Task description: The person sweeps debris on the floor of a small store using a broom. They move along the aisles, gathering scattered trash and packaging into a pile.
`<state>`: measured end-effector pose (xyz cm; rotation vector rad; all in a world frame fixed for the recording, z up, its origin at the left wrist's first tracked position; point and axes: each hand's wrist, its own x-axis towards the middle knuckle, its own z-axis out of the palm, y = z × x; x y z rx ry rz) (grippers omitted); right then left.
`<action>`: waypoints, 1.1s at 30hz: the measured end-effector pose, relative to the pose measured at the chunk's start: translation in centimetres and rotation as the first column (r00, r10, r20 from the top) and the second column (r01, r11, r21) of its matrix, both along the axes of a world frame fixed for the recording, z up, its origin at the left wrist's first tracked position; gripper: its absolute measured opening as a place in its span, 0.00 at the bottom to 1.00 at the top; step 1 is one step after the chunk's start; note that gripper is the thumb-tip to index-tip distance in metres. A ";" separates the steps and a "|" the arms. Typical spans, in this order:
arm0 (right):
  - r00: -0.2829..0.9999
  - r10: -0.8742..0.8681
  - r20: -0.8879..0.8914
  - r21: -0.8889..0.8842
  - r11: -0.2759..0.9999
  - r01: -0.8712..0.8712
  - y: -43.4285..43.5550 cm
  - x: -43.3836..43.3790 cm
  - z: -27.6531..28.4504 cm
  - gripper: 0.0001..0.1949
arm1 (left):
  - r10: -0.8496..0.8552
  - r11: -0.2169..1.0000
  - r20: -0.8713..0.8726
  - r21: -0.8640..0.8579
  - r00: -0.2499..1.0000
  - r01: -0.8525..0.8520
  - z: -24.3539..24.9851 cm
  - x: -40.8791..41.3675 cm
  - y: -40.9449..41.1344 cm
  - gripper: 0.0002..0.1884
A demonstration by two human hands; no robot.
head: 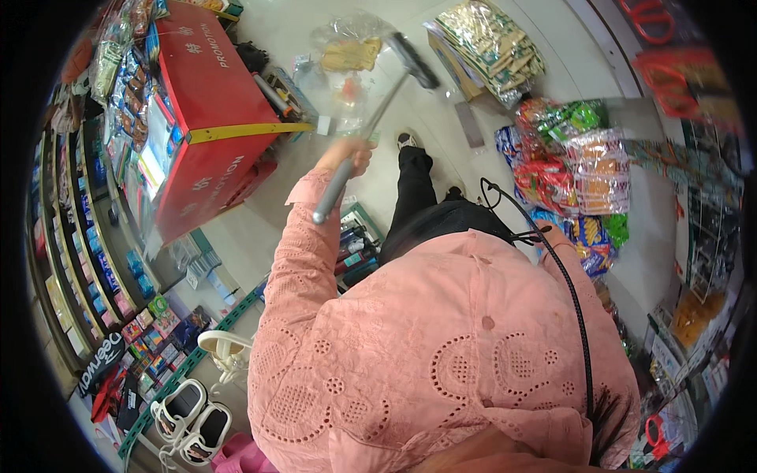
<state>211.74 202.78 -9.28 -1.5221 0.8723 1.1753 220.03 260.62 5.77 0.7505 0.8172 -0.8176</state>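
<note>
My left hand (349, 156) is closed around the grey handle of a long-handled tool (384, 106), which looks like a broom. Its dark crosswise head (414, 62) is blurred and lies out over the pale tiled floor, past my feet. The rounded end of the grip points back towards me. On the floor near the head are a yellowish packet (352, 54) and clear plastic wrapping (355, 26). My right hand (547, 230) hangs low by my side near bagged snacks (591, 233); it is partly hidden behind a black cord (550, 251), and its fingers are unclear.
A red promotion bin (207, 71) full of packets stands at left, beside shelves (89, 254). White sandals (183, 408) hang at lower left. At upper right, a carton (455, 65) carries stacked packets (491, 50). Snack bags (568, 159) line the right side.
</note>
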 end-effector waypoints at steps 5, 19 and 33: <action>0.946 0.319 0.049 -0.062 0.947 -0.316 7.3 7.3 1.6 0.16 | 0.031 0.958 -0.104 -0.282 0.994 -0.059 -6.7 7.7 5.9 0.08; 0.992 0.039 0.117 0.116 0.992 -0.052 24.7 23.5 3.2 0.14 | -0.532 0.560 0.036 0.765 0.846 0.320 -6.2 23.1 21.2 0.06; 0.854 0.405 0.326 0.187 0.858 -0.478 42.0 47.3 4.6 0.13 | 0.226 0.973 0.034 0.030 0.974 -0.227 -6.9 24.3 20.4 0.08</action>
